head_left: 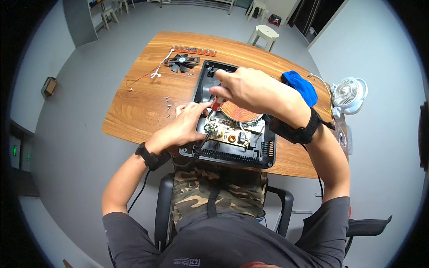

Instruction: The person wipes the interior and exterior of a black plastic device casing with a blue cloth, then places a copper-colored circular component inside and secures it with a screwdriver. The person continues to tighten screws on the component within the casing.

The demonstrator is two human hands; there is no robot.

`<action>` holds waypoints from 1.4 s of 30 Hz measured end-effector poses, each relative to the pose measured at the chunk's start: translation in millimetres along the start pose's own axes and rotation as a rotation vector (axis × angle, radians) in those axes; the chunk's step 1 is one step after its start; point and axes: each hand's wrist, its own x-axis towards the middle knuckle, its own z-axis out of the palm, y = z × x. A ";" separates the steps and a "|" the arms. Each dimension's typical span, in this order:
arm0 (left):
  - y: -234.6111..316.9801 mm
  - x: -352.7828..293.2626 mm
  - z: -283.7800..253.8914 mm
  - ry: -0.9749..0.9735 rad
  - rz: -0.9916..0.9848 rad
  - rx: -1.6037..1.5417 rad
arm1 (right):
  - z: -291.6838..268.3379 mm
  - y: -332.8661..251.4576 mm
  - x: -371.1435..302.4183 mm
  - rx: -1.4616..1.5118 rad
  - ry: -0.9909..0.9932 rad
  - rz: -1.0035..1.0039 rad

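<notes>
Head view: the right hand [245, 89] grips a red screwdriver [217, 104], its long axis slanting down-left toward the circuit board [225, 133] in the black casing [232, 159] on the bench [138, 102]. The left hand [184, 126] curls beside the board; grip undeterminable.

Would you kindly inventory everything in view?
Table: 1, brown, centre
Housing: 1, black, on table
Circuit board: 1, pale, inside housing
Coil: 1, copper, inside housing
Screwdriver: 1, red handle, right hand
Strip board: 1, orange, table's far left
Cooling fan: 1, black, table's left
Screws: several, silver, left of housing
Cloth: 1, blue, table's right
Desk fan: 1, pale, right of cloth
Stools: several, white, background
Left hand: 1, at housing
Right hand: 1, over housing
</notes>
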 end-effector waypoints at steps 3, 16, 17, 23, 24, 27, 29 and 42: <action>1.3 0.2 0.0 0.011 0.018 -0.039 | 6.5 1.1 2.6 -0.123 0.056 0.077; -3.8 -2.3 2.2 0.021 0.018 -0.054 | 9.2 0.0 0.3 -0.085 0.067 0.006; -4.8 -2.6 3.5 0.021 0.017 -0.061 | 8.0 -1.3 -2.0 -0.084 0.054 0.023; -3.4 0.0 2.2 0.003 0.004 -0.079 | -8.6 1.6 -14.4 0.033 -0.029 -0.032; -2.2 -0.5 0.7 -0.002 -0.006 -0.077 | -10.0 -0.3 -12.7 0.056 -0.052 -0.021; -1.9 -0.2 0.7 0.005 0.002 -0.066 | -1.2 -0.4 -5.1 0.011 0.001 0.014; -2.3 1.6 2.7 0.020 0.025 -0.067 | 9.8 6.0 -0.7 -0.064 0.058 0.035; -1.6 0.2 3.6 0.046 0.024 -0.036 | 8.0 7.3 3.6 0.017 0.052 -0.085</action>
